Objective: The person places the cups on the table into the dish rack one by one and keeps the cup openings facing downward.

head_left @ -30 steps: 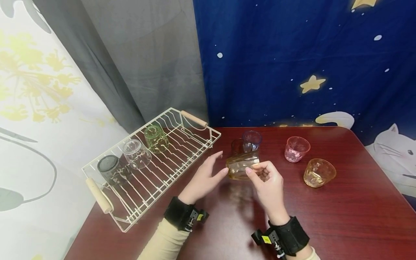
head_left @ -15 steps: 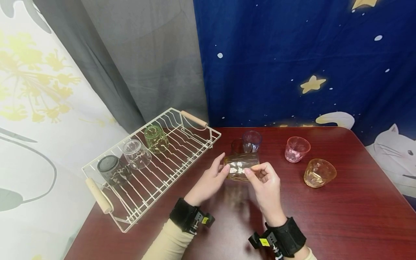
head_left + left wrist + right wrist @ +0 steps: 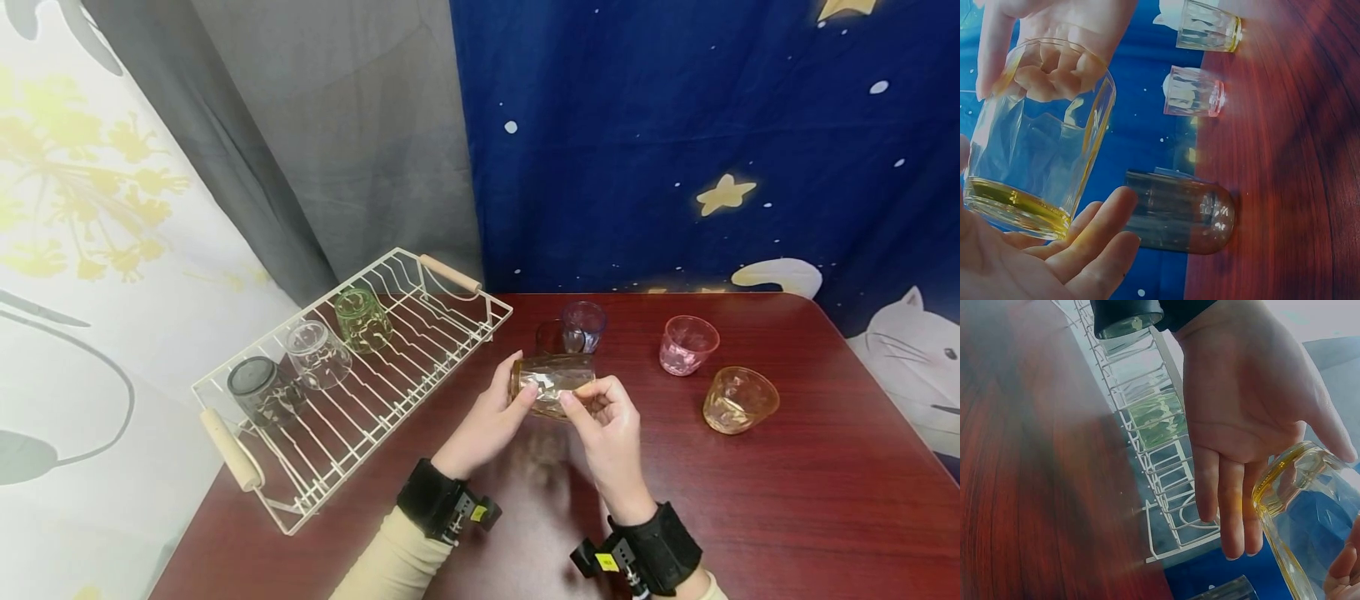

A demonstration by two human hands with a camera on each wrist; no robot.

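A pale yellow drinking glass (image 3: 553,377) lies sideways in the air above the table, its thick base toward the left. My right hand (image 3: 611,429) pinches its rim end between thumb and fingers. At the base end, my left hand (image 3: 486,425) holds the glass with the thumb in front and fingers behind. In the left wrist view, the glass (image 3: 1035,147) looks empty, with fingers of both hands around its ends. The right wrist view shows its yellow base (image 3: 1279,475) against my left hand (image 3: 1241,406). Just behind it stand a dark glass (image 3: 549,337) and a blue glass (image 3: 585,321).
A cream wire rack (image 3: 397,412) with wooden handles stands left, holding upside-down grey (image 3: 258,392), clear (image 3: 318,357) and green (image 3: 363,321) glasses. On the right of the red-brown table (image 3: 787,500) are upright pink (image 3: 686,346) and amber (image 3: 738,402) glasses. Curtains hang behind.
My left hand has moved right and taken hold of the glass's base end. The glass has turned nearly level and shifted slightly left with my right hand.
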